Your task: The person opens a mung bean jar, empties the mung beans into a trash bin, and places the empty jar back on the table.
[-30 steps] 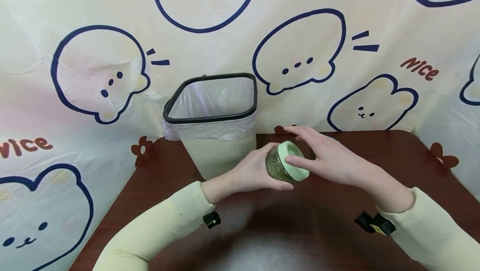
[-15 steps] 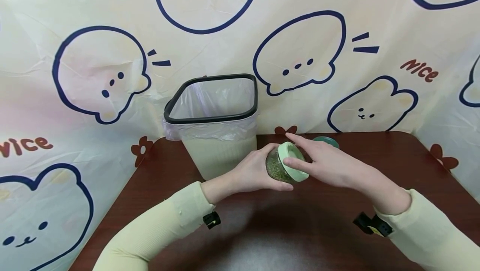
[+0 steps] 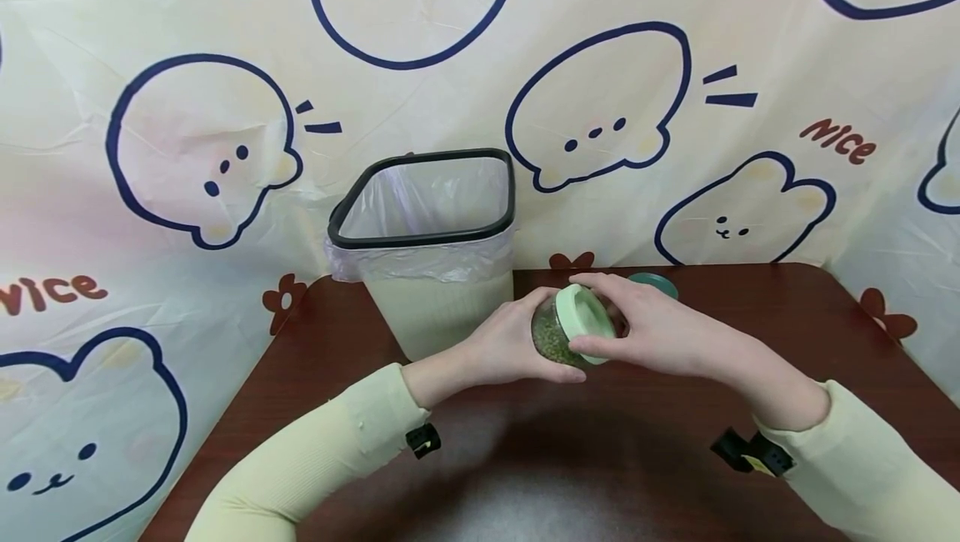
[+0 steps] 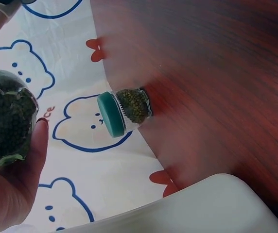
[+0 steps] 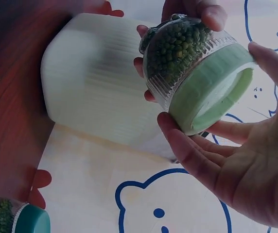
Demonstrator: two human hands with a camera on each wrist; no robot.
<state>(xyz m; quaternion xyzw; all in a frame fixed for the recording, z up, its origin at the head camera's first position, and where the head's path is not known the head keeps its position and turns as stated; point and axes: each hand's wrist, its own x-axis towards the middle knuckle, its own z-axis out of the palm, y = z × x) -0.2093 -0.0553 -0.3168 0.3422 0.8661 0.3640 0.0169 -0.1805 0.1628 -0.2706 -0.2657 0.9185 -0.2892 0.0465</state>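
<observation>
My left hand (image 3: 501,340) grips a clear glass jar (image 5: 175,56) of small green beans, held tilted above the table with its pale green lid (image 5: 192,97) facing right. On the lid's rim, the thumb and fingers of my right hand (image 3: 663,325) rest at opposite sides, as the right wrist view shows. The lid has a ring-shaped raised edge. Behind the right hand in the head view, a second jar's teal lid (image 3: 654,284) peeks out. The left wrist view shows that second jar (image 4: 133,104) with green beans inside, standing on the table.
A pale waste bin (image 3: 435,300) with a black rim and a plastic liner stands at the back left, just beyond my left hand. The dark wooden table (image 3: 750,292) ends at a cartoon-printed curtain (image 3: 420,108) behind and at both sides.
My right hand has closed in on the pale green lid, its fingers now on the rim. The teal lid behind has come into view. My left hand and the jar have stayed put.
</observation>
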